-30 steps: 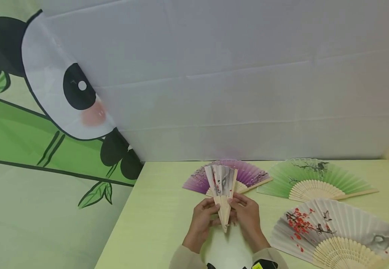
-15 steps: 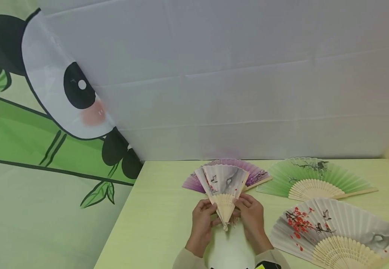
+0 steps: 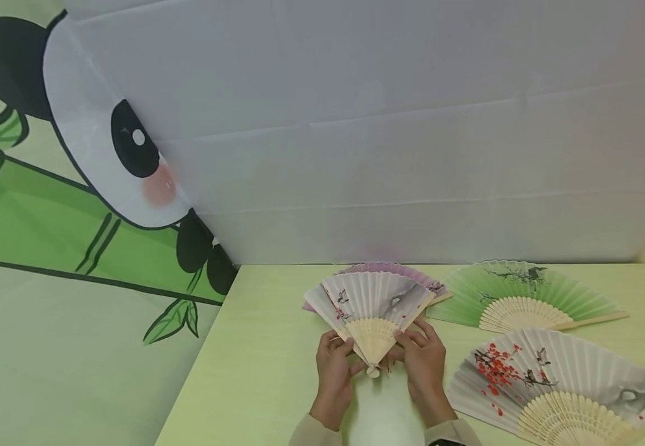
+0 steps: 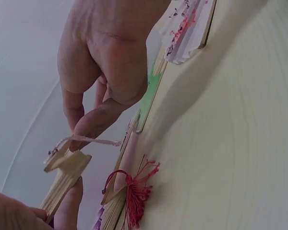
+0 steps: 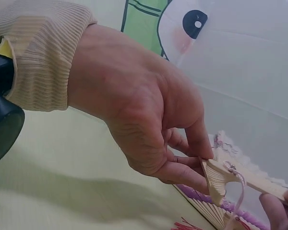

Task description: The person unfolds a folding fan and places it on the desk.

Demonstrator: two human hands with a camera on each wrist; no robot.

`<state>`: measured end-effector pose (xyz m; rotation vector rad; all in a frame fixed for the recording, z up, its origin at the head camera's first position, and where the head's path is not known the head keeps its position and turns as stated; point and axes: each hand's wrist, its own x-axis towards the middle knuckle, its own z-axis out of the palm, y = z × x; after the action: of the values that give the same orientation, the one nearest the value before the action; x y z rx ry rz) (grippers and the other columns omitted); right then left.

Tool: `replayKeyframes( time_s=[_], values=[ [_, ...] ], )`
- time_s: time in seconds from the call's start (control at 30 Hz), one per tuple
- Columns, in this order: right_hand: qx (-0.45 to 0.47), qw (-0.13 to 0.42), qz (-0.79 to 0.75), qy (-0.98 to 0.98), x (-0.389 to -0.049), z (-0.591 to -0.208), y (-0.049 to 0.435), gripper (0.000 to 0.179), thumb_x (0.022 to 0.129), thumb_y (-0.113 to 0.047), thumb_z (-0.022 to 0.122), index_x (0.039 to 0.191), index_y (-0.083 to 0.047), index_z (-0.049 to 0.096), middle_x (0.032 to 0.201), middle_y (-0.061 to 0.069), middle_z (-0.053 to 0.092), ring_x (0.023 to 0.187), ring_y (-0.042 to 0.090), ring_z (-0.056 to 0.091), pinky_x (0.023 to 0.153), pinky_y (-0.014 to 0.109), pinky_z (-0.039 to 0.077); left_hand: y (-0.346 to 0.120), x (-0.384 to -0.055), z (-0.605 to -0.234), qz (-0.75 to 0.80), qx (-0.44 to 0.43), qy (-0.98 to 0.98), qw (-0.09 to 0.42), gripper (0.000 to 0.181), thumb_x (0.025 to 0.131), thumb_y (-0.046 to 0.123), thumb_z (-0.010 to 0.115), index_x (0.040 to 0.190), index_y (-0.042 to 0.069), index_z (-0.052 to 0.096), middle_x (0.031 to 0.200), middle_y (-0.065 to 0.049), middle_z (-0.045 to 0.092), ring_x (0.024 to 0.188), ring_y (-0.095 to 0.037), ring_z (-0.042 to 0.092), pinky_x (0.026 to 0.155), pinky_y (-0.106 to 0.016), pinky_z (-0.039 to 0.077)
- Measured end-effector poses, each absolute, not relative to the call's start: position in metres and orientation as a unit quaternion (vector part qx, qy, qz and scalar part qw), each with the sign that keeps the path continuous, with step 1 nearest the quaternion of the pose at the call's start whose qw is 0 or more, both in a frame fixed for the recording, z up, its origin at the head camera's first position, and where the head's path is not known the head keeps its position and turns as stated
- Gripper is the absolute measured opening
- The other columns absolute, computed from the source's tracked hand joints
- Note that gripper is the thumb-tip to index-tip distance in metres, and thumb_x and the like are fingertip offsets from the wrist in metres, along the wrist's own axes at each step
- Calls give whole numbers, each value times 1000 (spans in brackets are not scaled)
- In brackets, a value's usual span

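A white folding fan [image 3: 375, 303], printed with birds, grey shading and red spots, is held partly spread above the table. My left hand [image 3: 333, 378] pinches its left outer wooden rib between thumb and fingers. On the other edge, the right rib is pinched by my right hand [image 3: 425, 368]. The fan's pivot end, with a pale cord [image 4: 93, 140], points down toward me between the hands. In the right wrist view my left hand appears large, its fingertips on the fan's wooden ribs [image 5: 216, 177]. Behind it lies a spread purple fan [image 3: 436, 287], mostly hidden.
A spread green fan [image 3: 523, 303] lies at the back right of the pale green table [image 3: 244, 371]. Nearer me at the right is a second white fan [image 3: 556, 378] with red blossoms. A red tassel [image 4: 137, 196] rests on the table. A white cloth wall [image 3: 384, 155] stands behind.
The white fan has spread from a narrow wedge to a wider one, covering more of the purple fan. My right hand has shifted slightly right; the left has stayed nearly in place.
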<state>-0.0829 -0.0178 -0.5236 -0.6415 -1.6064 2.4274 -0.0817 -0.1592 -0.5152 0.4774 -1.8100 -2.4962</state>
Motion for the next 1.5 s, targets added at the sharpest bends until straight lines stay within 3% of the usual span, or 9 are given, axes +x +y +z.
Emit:
replayKeyframes(
  time_s=[0.23,0.5,0.77,1.03,1.33,1.5],
  values=[
    [-226,94,827,-506,-79,-523,-19,51,98,10,65,144,5,45,84,1,66,64,11,70,60,27,64,-158,-78,-511,-806,161,-568,34,40,106,-3,50,145,-4,42,117,-16,54,98,-21,62,71,-38,67],
    [-235,117,845,-467,-76,-523,-20,43,99,12,62,135,3,41,81,2,62,73,12,71,63,30,65,-155,-78,-513,-815,176,-548,69,33,105,-5,49,136,-5,39,116,-17,51,99,-22,59,75,-41,66],
    [-245,125,850,-450,-69,-522,-18,38,100,10,62,127,-3,38,80,2,61,77,12,72,67,32,66,-151,-74,-512,-826,188,-525,81,33,107,-5,46,138,-3,35,124,-23,47,106,-24,58,88,-51,64],
    [-260,123,847,-446,-62,-519,-18,37,101,9,61,122,-5,33,80,1,56,73,12,69,72,33,66,-148,-68,-512,-832,199,-511,90,35,108,-6,42,140,-3,28,132,-27,42,109,-26,58,85,-45,65],
    [-270,109,842,-453,-51,-522,-17,33,104,7,56,113,-6,28,85,4,51,80,14,71,78,35,66,-145,-61,-514,-832,219,-501,89,38,108,-6,37,142,-3,20,139,-30,36,120,-34,56,93,-51,62],
    [-275,108,846,-444,-47,-524,-15,34,103,8,57,111,-5,27,83,4,52,77,15,71,77,35,67,-144,-55,-516,-833,230,-494,95,36,108,-7,36,140,-4,19,139,-31,36,118,-33,57,91,-49,63]
  ],
)
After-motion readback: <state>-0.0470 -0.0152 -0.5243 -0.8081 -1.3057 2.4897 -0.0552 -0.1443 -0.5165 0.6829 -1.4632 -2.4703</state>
